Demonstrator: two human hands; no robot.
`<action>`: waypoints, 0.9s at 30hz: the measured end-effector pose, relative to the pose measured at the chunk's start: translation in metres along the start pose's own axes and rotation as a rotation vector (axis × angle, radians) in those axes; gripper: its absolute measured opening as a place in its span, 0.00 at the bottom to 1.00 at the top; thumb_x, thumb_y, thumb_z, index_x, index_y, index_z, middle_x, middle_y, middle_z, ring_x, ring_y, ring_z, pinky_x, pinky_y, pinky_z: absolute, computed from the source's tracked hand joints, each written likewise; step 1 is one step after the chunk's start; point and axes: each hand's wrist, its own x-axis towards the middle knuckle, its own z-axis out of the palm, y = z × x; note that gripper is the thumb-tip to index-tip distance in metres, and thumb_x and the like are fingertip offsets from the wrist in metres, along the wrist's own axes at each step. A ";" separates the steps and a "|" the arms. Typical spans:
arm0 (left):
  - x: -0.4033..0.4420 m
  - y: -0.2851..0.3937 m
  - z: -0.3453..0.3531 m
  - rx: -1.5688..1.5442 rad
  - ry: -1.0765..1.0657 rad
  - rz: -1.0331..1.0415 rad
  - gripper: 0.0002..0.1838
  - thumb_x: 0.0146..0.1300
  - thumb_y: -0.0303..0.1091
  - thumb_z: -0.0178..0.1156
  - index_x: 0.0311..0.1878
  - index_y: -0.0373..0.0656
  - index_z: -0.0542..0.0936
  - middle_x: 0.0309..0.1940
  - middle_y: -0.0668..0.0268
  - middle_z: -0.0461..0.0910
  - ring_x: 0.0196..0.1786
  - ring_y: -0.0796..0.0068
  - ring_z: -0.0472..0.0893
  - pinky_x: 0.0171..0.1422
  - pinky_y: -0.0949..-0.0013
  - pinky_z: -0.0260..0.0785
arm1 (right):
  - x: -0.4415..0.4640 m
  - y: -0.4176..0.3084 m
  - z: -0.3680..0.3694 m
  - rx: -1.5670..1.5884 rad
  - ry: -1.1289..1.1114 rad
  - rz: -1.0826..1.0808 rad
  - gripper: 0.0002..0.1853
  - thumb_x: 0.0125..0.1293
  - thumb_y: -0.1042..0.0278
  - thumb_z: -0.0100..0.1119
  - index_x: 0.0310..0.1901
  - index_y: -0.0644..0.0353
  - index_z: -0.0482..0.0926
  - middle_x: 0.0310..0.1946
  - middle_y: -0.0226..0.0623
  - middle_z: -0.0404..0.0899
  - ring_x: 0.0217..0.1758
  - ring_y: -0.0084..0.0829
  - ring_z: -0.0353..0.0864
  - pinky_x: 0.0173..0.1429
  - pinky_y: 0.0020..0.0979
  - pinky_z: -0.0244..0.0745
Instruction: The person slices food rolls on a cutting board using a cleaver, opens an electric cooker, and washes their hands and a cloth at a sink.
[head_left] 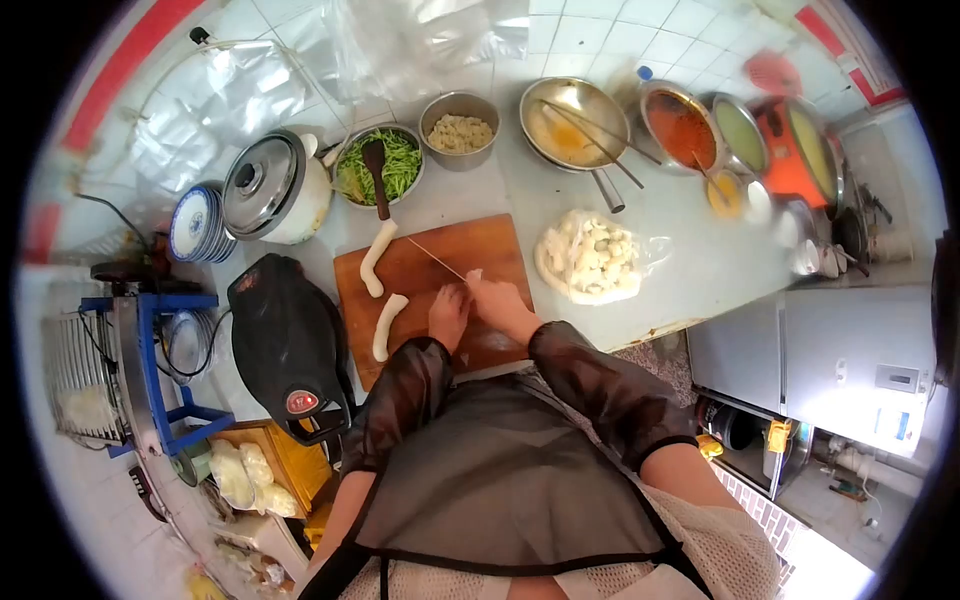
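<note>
My right hand (500, 305) is closed around a knife (436, 258), whose thin blade shows almost edge-on and points up and left over the wooden cutting board (490, 245). Close beside it, my left hand (449, 315) has its fingers curled in near the knife. What lies under those fingers, if anything, is hidden. Two pale dough ropes are on the board's left side: an upper dough rope (373, 262) near the back edge and a lower dough rope (388, 328) nearer my left forearm.
Right of the board lies a plastic bag of pale dough pieces (595, 255). Behind stand a bowl of shredded greens (400, 160), a pot of pale filling (460, 130) and a pan with chopsticks (570, 125). A black electric griddle (285, 335) sits left, before a lidded cooker (270, 190).
</note>
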 end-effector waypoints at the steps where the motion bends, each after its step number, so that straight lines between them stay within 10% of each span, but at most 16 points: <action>1: 0.002 -0.001 -0.001 0.001 0.006 0.009 0.06 0.58 0.21 0.60 0.39 0.36 0.77 0.40 0.54 0.75 0.45 0.49 0.75 0.49 0.56 0.71 | -0.009 0.003 -0.008 -0.005 -0.024 0.026 0.21 0.60 0.75 0.51 0.55 0.63 0.64 0.32 0.49 0.81 0.32 0.52 0.81 0.33 0.48 0.75; 27: -0.007 -0.005 -0.003 0.026 -0.062 -0.026 0.06 0.58 0.21 0.58 0.40 0.36 0.78 0.40 0.55 0.75 0.45 0.50 0.75 0.46 0.56 0.71 | 0.006 -0.006 -0.017 -0.019 -0.108 0.015 0.15 0.63 0.72 0.50 0.51 0.61 0.67 0.37 0.47 0.81 0.37 0.50 0.83 0.35 0.45 0.77</action>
